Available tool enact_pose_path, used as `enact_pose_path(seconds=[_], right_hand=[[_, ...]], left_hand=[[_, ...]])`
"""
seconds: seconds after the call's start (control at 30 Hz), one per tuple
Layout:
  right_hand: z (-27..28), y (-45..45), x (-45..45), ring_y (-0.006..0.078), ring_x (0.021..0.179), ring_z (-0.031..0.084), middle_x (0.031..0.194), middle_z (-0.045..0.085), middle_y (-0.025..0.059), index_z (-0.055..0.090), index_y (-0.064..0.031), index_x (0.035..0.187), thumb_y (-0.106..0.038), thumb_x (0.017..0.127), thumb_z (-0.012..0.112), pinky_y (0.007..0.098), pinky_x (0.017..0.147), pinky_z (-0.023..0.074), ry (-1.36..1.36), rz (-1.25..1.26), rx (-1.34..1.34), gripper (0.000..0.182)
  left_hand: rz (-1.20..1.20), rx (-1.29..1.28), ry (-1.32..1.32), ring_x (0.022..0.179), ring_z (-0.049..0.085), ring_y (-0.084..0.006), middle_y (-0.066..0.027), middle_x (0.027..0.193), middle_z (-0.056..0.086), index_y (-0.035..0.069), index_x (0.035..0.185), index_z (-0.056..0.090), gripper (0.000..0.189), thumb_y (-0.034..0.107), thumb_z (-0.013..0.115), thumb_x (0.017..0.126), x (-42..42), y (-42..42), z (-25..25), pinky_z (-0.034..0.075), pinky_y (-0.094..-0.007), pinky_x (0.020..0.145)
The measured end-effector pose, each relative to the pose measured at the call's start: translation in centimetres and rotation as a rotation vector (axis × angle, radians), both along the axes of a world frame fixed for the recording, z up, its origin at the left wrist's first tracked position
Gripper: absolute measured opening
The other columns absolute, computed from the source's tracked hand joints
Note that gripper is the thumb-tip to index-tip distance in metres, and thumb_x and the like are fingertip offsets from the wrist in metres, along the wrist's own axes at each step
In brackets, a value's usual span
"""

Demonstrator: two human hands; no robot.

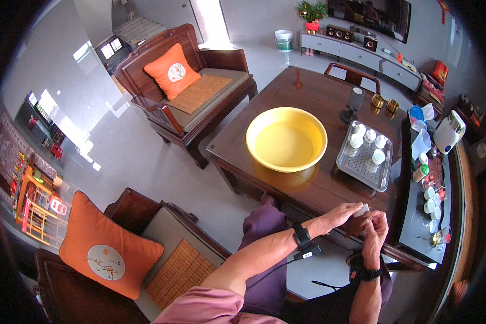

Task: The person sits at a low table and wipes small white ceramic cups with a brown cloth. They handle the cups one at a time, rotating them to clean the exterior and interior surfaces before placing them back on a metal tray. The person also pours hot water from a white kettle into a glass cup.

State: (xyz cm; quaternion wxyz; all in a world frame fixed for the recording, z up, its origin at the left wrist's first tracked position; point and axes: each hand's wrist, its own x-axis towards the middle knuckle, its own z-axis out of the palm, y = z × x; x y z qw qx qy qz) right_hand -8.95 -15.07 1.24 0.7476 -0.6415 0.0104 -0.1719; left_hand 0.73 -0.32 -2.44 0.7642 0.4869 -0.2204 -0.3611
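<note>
My left hand grips a small white porcelain piece, which looks like a teacup but is mostly covered by fingers. My right hand pinches a brown cloth against it, just past the table's near edge. Ahead of them, a perforated metal tray carries several white teacups, most of them at its far end. A large yellow plastic basin with shallow liquid in it stands left of the tray on the dark wooden table.
On the right, a tea board bears more cups, a glass and a jar, with an electric kettle behind. A phone stand is beyond the tray. Wooden armchairs with orange cushions flank the table's left side.
</note>
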Motion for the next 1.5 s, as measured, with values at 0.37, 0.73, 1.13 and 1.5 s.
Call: enact_pose_path(seconds=[0.37,0.73,1.13,1.5], right_hand=[[-0.1,-0.2,0.0,0.0072,0.082,0.059,0.092,0.063,-0.0002,0.056,-0.0042,0.107,-0.001,0.094,0.063,0.0222,0.077,0.0476,-0.009,-0.015,0.006,0.015],[0.2,-0.3,0.1,0.0061,0.081,0.059,0.091,0.063,-0.0012,0.057,-0.0052,0.105,-0.001,0.095,0.061,0.0207,0.074,0.0457,0.007,-0.042,0.001,0.012],[-1.3,-0.2,0.4,0.0040,0.077,0.055,0.088,0.062,-0.0030,0.057,-0.0053,0.104,0.000,0.095,0.060,0.0195,0.070,0.0413,0.017,-0.055,-0.040,0.012],[-1.4,-0.3,0.5,0.0039,0.076,0.056,0.087,0.062,-0.0034,0.058,-0.0066,0.103,-0.002,0.095,0.064,0.0194,0.069,0.0441,0.019,-0.049,-0.006,0.011]], left_hand=[[0.104,0.044,-0.089,0.099,0.062,-0.0082,-0.0030,0.113,0.068,0.002,0.131,0.061,0.044,0.039,0.053,0.107,-0.2,-0.6,-1.3,0.052,-0.0276,0.086],[0.047,-0.019,-0.126,0.095,0.063,-0.0081,-0.0014,0.109,0.068,0.005,0.127,0.061,0.038,0.036,0.056,0.106,-0.4,-0.2,1.0,0.051,-0.0254,0.080],[0.006,0.057,0.146,0.099,0.060,-0.0077,0.0000,0.107,0.068,0.003,0.117,0.068,0.041,0.040,0.054,0.106,-0.2,0.3,0.9,0.049,-0.0266,0.089],[0.105,-0.014,-0.081,0.096,0.061,-0.0091,-0.0012,0.107,0.067,0.002,0.127,0.063,0.041,0.035,0.059,0.104,-0.7,0.2,1.0,0.052,-0.0272,0.084]])
